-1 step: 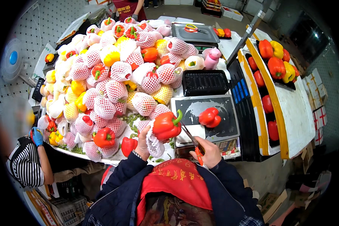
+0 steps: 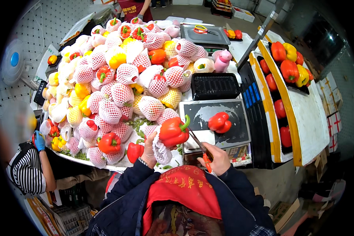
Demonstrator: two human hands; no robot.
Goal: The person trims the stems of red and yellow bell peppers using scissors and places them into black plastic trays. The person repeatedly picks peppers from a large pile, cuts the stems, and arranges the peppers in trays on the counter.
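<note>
You've got a white pegboard wall (image 2: 35, 27) from 9 to 11 o'clock, small white fan (image 2: 14, 59) with blue hub mounted on it; grey concrete floor (image 2: 192, 11) at 12; cardboard boxes (image 2: 334, 118) stacked at 3; even, bright overhead light

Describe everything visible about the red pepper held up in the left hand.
The red bell pepper is glossy, smooth and blocky, with a curved green stem pointing up and right. The left hand holds it from below over the table edge, together with a white foam net sleeve hanging beneath it. The scissors in the right hand point at its right side.
</note>
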